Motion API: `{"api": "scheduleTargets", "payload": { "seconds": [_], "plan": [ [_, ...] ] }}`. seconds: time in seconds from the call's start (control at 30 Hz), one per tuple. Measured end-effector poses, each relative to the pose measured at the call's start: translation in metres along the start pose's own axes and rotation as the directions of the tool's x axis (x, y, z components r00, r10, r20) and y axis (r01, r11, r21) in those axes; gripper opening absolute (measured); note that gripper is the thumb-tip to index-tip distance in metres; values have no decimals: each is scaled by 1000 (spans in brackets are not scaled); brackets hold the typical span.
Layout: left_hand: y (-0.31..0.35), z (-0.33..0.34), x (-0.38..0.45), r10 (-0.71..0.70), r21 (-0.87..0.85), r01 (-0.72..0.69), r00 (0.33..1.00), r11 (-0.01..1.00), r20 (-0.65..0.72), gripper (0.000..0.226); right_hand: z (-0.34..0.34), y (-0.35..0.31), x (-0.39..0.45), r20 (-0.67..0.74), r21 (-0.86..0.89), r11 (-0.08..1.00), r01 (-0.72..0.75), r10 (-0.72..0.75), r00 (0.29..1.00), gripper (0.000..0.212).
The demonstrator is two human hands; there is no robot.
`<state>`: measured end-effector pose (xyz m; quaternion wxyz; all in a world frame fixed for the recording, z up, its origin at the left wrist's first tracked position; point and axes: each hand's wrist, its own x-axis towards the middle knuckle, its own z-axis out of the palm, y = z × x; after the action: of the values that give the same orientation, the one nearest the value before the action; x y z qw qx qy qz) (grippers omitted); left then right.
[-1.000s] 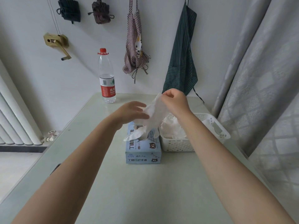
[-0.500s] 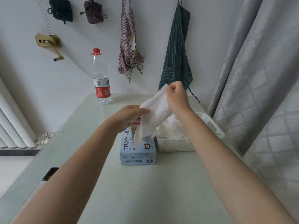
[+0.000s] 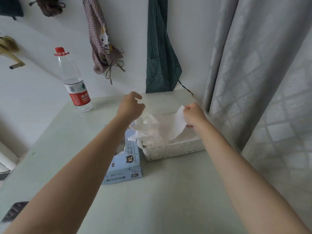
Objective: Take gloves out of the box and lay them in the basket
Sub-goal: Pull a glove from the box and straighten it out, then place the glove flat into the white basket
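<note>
- White, thin glove point(image 3: 175, 125) hangs from the right hand point(image 3: 194, 114), whose grip is curled and pinching the glove's cuff end.
- From that grip the glove spreads leftward and down, over the white basket point(image 3: 173, 150); its finger end reaches the basket's left side, blurred.
- Left hand point(image 3: 130, 107) hovers above the basket's far left corner, its grip spread loosely with fingers relaxed and gently curved; it holds nothing that can be seen.
- More crumpled white gloves point(image 3: 152, 125) lie heaped inside the basket, under the held glove.
- Basket is plastic with rows of small holes in its walls, and stands on the pale green surface point(image 3: 160, 200) near the right edge.
- Pale blue glove box point(image 3: 125, 166) lies flat just beside the basket on its left, touching or nearly touching it; it is marked XL with printed characters, and the left forearm covers part of its top opening.
- A scrap of white glove point(image 3: 132, 137) pokes up at the box's far end.
- Clear plastic water bottle point(image 3: 75, 85) with a red cap and red label stands upright at the far left of the surface, well apart from the box.
- On the white wall behind hang a checked apron point(image 3: 103, 46) with a cartoon cat and a dark green striped apron point(image 3: 160, 53).
- Grey patterned curtain point(image 3: 261, 73) fills the right side.
</note>
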<state>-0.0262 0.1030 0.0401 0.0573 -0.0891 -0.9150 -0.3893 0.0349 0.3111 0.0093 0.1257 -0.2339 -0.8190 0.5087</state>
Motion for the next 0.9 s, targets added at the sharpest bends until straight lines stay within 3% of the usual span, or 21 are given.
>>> {"api": "scheduleTargets", "payload": {
  "seconds": [0.1,0.2,0.3,0.4,0.53,0.6,0.67,0.77,0.83,0.9],
  "plan": [
    [10,37,-11,228,62,-236,968,970,104,24,-7,23,8,14,-96,995,21,-20,1000,18],
    [14,58,-23,345,105,-383,900,918,268,25,-10,31,8,-13,-123,987,99,-101,995,17],
    [16,65,-27,351,158,-439,850,885,393,23,-11,32,9,-32,-112,983,148,-153,988,14],
    [21,59,-28,306,331,-465,848,821,433,14,-14,35,11,-67,-116,980,159,-168,984,15],
    [19,47,-24,251,694,-473,880,543,403,56,-11,38,12,-148,-107,981,164,-179,973,16],
    [18,43,-22,268,753,-432,901,497,340,56,-9,39,11,-188,-112,980,164,-183,965,16],
    [20,43,-23,336,744,-424,899,516,280,47,-12,38,11,-250,-117,980,160,-185,951,16],
    [20,57,-29,405,494,-480,877,725,257,35,-18,42,12,-288,-208,970,126,-184,940,18],
    [18,73,-35,379,332,-493,855,804,353,48,-20,46,12,-250,-349,930,116,-212,945,20],
    [13,87,-40,307,334,-475,840,814,447,64,-21,50,13,-223,-480,868,128,-261,939,20]
  ]
}}
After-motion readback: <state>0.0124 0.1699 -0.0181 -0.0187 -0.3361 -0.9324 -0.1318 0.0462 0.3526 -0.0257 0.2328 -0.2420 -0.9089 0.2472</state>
